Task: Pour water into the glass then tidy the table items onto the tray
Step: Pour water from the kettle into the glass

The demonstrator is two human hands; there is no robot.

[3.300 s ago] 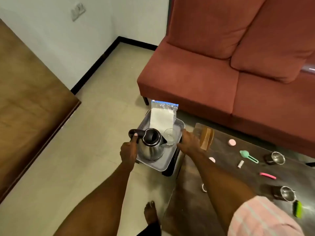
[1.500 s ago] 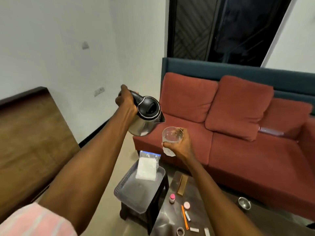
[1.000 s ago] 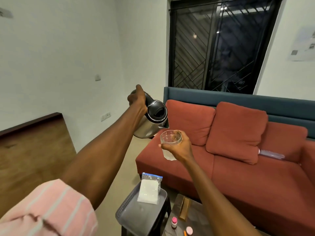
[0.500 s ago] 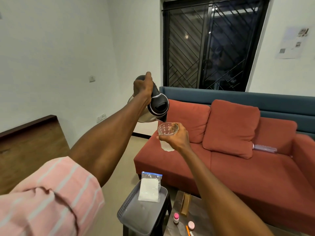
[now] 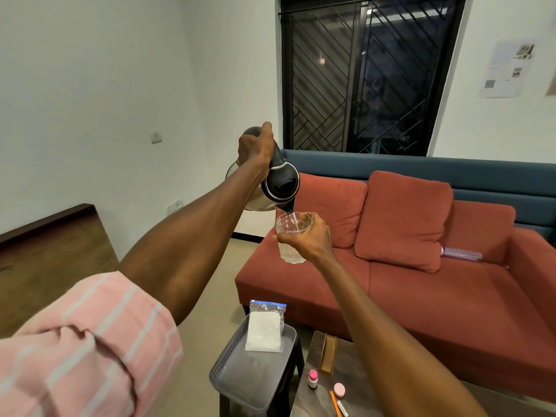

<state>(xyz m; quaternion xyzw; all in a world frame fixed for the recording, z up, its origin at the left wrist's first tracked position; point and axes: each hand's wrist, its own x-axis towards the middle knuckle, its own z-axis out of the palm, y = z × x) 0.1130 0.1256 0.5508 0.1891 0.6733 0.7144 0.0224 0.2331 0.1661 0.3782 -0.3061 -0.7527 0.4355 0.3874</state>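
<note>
The left hand (image 5: 254, 152) is raised at arm's length with its fingers wrapped tight round the black handle of the steel kettle (image 5: 270, 188), which is tipped steeply forward so that its spout sits just over the rim of the glass (image 5: 291, 237). A thin stream of water runs from the spout into the glass. The right hand (image 5: 313, 239) grips the glass from the side, fingers curled round its faceted wall, holding it upright in mid-air in front of the red sofa (image 5: 421, 266).

Below, the grey tray (image 5: 240, 377) rests on a dark stool, and a clear zip bag (image 5: 266, 326) with a white pad inside leans against the tray's far edge. Just right of the tray, the dark surface (image 5: 316, 398) carries a brown upright holder (image 5: 328, 353), a small pink-capped bottle (image 5: 313, 378), a round pink lid (image 5: 339, 390), an orange pen (image 5: 336, 405) and a small white tube (image 5: 344, 408) (the last two run off the frame's lower edge). A purple bottle (image 5: 461, 254) lies on the sofa seat beside a cushion
</note>
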